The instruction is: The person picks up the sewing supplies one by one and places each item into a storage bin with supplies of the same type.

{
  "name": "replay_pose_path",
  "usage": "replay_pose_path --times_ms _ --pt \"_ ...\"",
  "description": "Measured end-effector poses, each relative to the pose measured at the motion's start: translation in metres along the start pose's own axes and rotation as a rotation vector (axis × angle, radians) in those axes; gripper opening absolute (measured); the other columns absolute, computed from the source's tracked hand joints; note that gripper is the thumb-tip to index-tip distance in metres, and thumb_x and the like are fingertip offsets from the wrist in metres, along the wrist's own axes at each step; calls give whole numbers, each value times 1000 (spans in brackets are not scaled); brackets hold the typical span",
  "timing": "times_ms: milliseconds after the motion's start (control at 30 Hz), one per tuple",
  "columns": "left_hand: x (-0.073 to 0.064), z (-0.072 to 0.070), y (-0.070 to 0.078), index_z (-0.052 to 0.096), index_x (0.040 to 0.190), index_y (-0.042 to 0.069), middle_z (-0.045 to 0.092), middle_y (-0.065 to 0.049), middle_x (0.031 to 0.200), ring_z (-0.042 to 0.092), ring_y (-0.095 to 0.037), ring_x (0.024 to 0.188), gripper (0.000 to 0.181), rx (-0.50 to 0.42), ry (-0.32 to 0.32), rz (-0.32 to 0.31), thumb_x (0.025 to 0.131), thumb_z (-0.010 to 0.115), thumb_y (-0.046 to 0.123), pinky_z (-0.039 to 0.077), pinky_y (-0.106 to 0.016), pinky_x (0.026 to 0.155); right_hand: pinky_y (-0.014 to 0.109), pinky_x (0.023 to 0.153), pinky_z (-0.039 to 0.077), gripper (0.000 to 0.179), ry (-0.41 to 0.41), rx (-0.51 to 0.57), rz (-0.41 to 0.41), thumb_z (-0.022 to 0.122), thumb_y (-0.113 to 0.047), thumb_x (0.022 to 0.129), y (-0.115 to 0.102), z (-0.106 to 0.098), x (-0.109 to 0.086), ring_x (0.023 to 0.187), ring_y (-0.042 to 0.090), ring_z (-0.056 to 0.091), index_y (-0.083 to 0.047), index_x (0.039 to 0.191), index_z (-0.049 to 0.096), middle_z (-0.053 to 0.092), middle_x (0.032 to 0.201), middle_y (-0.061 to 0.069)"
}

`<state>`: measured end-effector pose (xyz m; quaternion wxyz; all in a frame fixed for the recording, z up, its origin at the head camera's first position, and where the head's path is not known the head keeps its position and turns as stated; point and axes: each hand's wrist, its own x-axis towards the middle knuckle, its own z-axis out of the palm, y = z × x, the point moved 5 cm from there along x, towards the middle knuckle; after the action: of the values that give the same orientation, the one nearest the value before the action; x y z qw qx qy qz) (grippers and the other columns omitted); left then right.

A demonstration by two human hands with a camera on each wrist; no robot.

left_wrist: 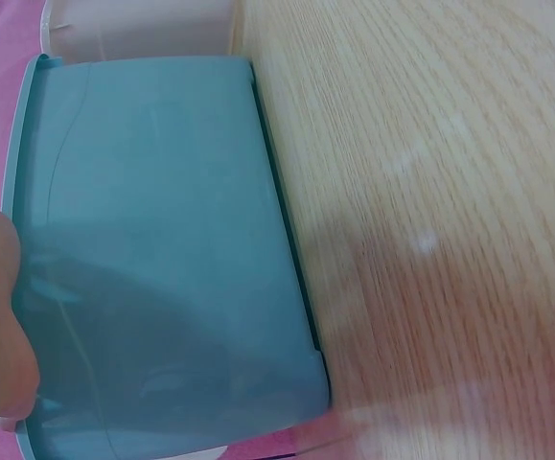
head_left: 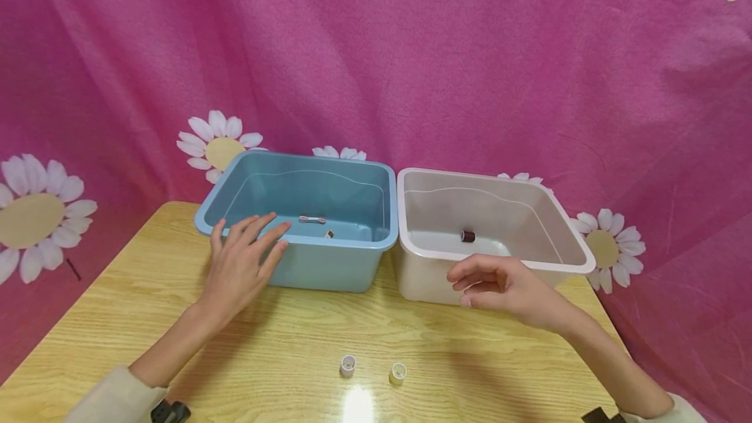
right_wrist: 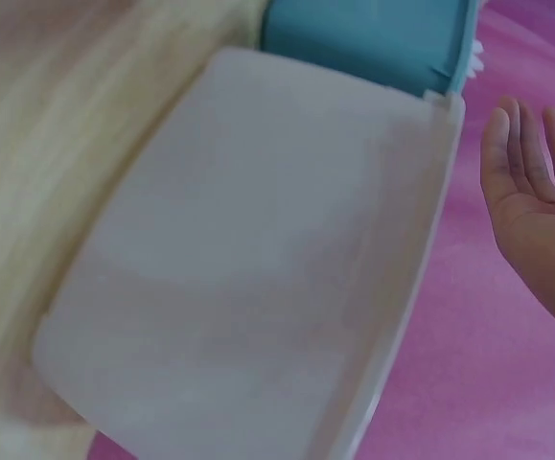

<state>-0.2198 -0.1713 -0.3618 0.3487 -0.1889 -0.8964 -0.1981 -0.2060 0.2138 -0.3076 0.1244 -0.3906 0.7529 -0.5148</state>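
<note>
My left hand (head_left: 243,260) is over the near rim of a blue plastic bin (head_left: 329,266), its fingers spread and nothing in them. Inside that bin lie a slim pale piece with wider ends (head_left: 312,219) and a tiny brown-and-white piece (head_left: 329,234). At the front of a beige bin (head_left: 429,279), my right hand (head_left: 499,286) hovers with loosely bent fingers, holding nothing. A small dark brown cylinder (head_left: 467,236) lies on the beige bin's floor. In the right wrist view, the right hand's fingers (right_wrist: 536,182) appear raised past the bin's rim.
Two small round pieces, a white one (head_left: 348,365) and a yellowish-white one (head_left: 398,373), stand on the wooden table (head_left: 282,351) near the front. The bins stand side by side at the back. Behind them hangs a pink cloth (head_left: 376,70) with a daisy print.
</note>
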Motion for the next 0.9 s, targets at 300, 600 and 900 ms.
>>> replay_pose_path --times_ms 300,600,900 --pt "-1 0 0 68 129 15 60 -15 135 49 -40 124 35 -3 17 11 98 60 29 15 -70 105 36 91 52 30 -55 17 28 69 4 90 17 29 -7 108 18 65 -1 120 65 66 119 7" --pt "-1 1 -1 67 129 15 59 -16 135 49 -40 124 45 6 10 7 105 45 45 15 -69 106 38 91 53 31 -89 84 114 71 -1 90 38 54 -10 109 16 63 4 119 62 64 119 8" --pt "-1 1 0 67 130 15 59 -16 136 49 -40 124 39 4 6 6 103 51 39 15 -69 106 47 94 50 36 -122 127 183 72 0 89 63 77 -14 116 29 61 7 122 60 62 123 14"
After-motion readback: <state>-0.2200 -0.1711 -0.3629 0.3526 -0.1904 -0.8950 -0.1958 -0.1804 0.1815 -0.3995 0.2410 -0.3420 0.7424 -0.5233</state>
